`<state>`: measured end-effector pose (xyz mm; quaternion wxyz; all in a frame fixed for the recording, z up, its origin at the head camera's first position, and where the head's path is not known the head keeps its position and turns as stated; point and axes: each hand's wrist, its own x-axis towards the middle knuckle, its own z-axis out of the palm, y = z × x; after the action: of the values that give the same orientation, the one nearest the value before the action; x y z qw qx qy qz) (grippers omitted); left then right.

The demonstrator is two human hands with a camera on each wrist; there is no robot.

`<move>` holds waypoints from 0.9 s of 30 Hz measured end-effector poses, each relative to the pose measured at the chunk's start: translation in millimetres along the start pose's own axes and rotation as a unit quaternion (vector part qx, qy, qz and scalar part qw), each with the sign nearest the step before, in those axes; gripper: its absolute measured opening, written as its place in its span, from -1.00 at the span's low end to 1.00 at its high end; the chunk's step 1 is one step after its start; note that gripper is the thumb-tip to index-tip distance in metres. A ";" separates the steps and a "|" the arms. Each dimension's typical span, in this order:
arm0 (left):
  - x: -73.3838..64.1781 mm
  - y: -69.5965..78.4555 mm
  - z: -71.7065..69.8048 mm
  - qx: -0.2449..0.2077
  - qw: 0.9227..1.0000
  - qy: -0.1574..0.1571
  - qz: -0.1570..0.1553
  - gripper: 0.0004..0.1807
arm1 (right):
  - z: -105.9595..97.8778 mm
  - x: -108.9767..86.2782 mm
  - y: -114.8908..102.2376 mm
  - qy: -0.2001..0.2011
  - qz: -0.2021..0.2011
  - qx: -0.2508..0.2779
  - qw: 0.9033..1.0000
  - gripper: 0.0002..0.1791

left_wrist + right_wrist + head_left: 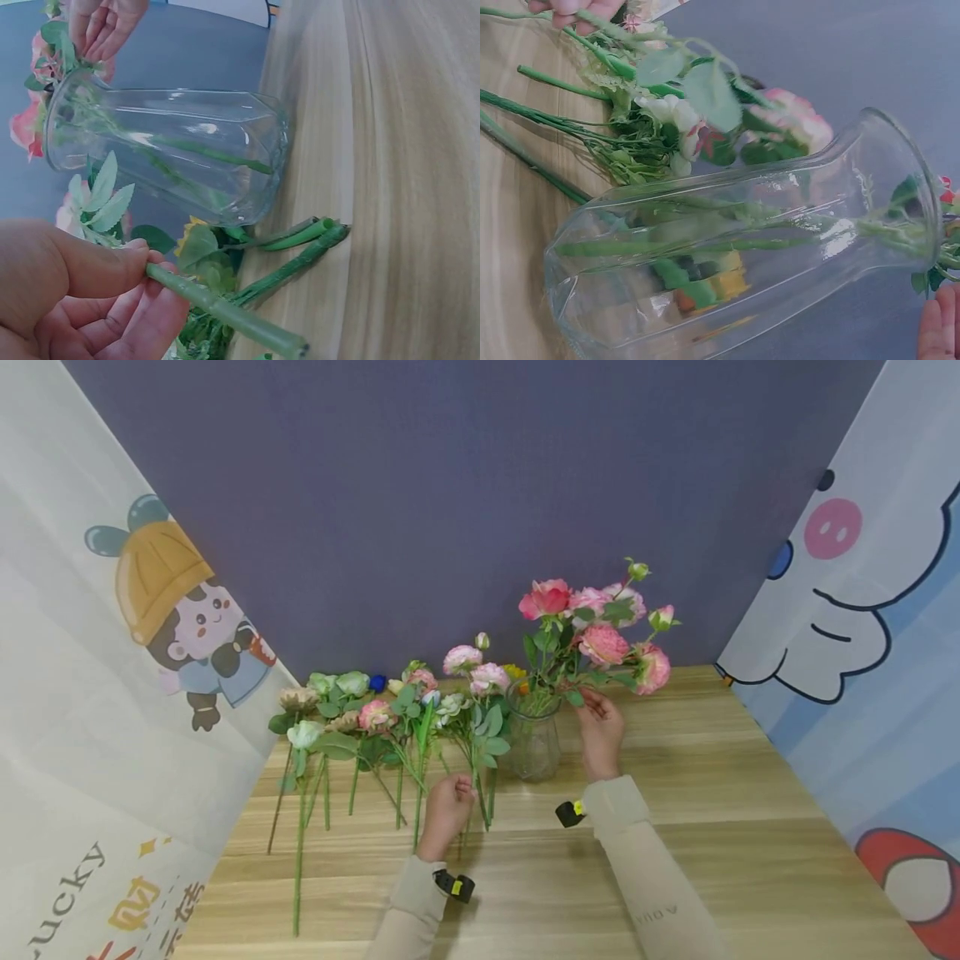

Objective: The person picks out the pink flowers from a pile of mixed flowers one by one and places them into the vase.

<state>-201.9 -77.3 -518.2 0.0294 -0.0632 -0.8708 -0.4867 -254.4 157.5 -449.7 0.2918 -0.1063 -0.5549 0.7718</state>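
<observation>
Head view: loose flowers [377, 715] lie on the bench [720, 852] left of a glass vase [536, 756] holding pink blooms [604, 645]; the right hand [602, 735] is at leaves [575, 697] beside it, its grip indeterminable. Left wrist view: the left hand [86, 274] pinches a green stem [236, 315] between thumb and fingers. Right wrist view: the vase partly screens a yellow bloom [729, 285]

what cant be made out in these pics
Head: fingertips of the right hand, partly covered by leaves; whether they pinch anything is unclear.
Head: the yellow flower, partly hidden by a pink-and-white bloom.
Left wrist: upper part of the held stem, covered by the left hand.
Right wrist: most of the right hand, cut off by the right edge.
</observation>
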 end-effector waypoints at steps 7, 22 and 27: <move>-0.8 5.8 -2.5 -0.003 1.000 0.023 0.006 -0.82 | -6.3 -6.4 -1.7 -0.010 0.021 0.005 1.000 -0.90; -3.5 24.6 -9.7 -0.021 0.996 0.068 0.048 -0.83 | -13.1 -16.4 5.3 -0.059 0.057 0.020 0.996 -0.93; -3.9 28.9 -8.8 -0.038 0.995 0.066 0.068 -0.83 | -14.8 -21.6 6.8 -0.111 0.088 -0.026 0.990 -0.76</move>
<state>-194.0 -70.1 -489.7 0.1177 -0.0912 -0.8413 -0.5196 -232.0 155.5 -464.7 0.1568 -0.0762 -0.5924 0.7866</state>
